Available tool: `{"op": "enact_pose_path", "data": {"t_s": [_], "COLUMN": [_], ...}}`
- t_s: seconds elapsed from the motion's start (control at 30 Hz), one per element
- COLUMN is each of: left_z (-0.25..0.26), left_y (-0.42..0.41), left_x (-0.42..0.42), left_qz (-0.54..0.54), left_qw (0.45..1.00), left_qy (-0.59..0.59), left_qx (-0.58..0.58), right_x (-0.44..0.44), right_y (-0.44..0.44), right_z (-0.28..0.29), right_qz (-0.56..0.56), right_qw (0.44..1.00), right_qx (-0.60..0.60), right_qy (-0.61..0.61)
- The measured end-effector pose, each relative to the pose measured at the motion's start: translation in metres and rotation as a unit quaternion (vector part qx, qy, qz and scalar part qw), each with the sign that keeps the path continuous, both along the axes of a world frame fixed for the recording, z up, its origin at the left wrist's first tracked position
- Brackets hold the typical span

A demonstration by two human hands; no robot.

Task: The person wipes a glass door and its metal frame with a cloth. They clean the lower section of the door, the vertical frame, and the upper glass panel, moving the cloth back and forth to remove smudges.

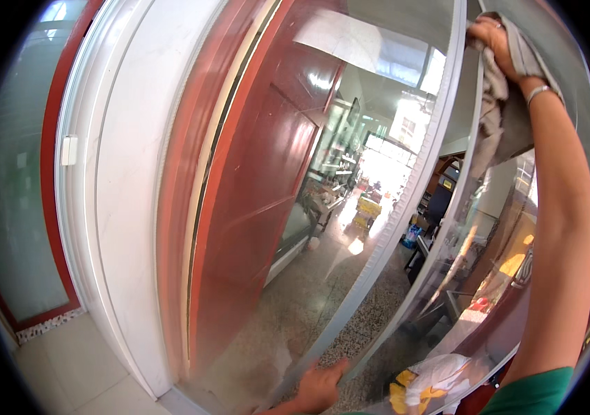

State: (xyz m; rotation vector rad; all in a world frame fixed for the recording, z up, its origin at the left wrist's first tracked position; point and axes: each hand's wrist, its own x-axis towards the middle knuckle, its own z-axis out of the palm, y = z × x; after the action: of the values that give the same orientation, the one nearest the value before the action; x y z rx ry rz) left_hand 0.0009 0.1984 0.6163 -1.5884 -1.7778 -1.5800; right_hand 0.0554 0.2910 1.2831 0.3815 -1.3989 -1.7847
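My right hand [497,44] is raised at the upper right, gripping a grey cloth [526,54] against a framed glass door panel [513,192]. A lower fold of cloth, or its reflection, hangs beside the panel's edge. A bracelet circles my right wrist. At the bottom middle, my left hand [321,386] is at the panel's lower left edge, its fingers curled; whether it grips the edge I cannot tell. Left of a narrow gap stands another clear panel in a pale frame [409,187], with a red door [258,171] visible through it.
A white door frame [129,181] with a small white box [69,150] rises at the left, beside a red-framed frosted glass panel [20,207]. Beige floor tiles [82,363] lie below. Through the glass show a speckled floor and furniture. A person's reflection is at the lower right.
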Motion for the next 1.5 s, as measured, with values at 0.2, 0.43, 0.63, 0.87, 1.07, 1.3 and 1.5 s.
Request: {"op": "enact_pose_path", "data": {"t_s": [0.2, 0.43, 0.63, 0.87, 1.07, 1.3, 1.5], "left_z": [0.017, 0.007, 0.012, 0.013, 0.005, 0.021, 0.021], "left_y": [-0.016, -0.014, -0.008, -0.022, -0.032, -0.059, -0.059], "left_x": [-0.008, -0.006, -0.024, -0.011, 0.0, -0.003, -0.005], "left_qz": [-0.004, -0.135, -0.288, -0.306, -0.338, -0.354, -0.359], "left_qw": [0.999, 0.953, 0.897, 0.887, 0.875, 0.861, 0.853], "left_qy": [-0.012, -0.211, -0.331, -0.344, -0.342, -0.359, -0.377], "left_qx": [-0.045, -0.17, -0.056, -0.028, -0.048, -0.062, -0.046], "right_x": [-0.024, -0.009, -0.003, 0.024, -0.013, -0.025, -0.017], "right_y": [0.021, 0.017, 0.002, -0.02, 0.036, -0.022, 0.033], "right_z": [-0.01, -0.174, -0.345, -0.331, -0.202, -0.11, -0.168], "right_qz": [0.159, 0.153, 0.0, -0.021, 0.202, 0.139, 0.078], "right_qw": [0.952, 0.933, 0.893, 0.908, 0.938, 0.913, 0.944], "right_qx": [-0.183, -0.298, -0.406, -0.385, -0.282, -0.372, -0.306], "right_qy": [-0.19, -0.132, -0.193, -0.163, 0.0, 0.09, 0.098]}}
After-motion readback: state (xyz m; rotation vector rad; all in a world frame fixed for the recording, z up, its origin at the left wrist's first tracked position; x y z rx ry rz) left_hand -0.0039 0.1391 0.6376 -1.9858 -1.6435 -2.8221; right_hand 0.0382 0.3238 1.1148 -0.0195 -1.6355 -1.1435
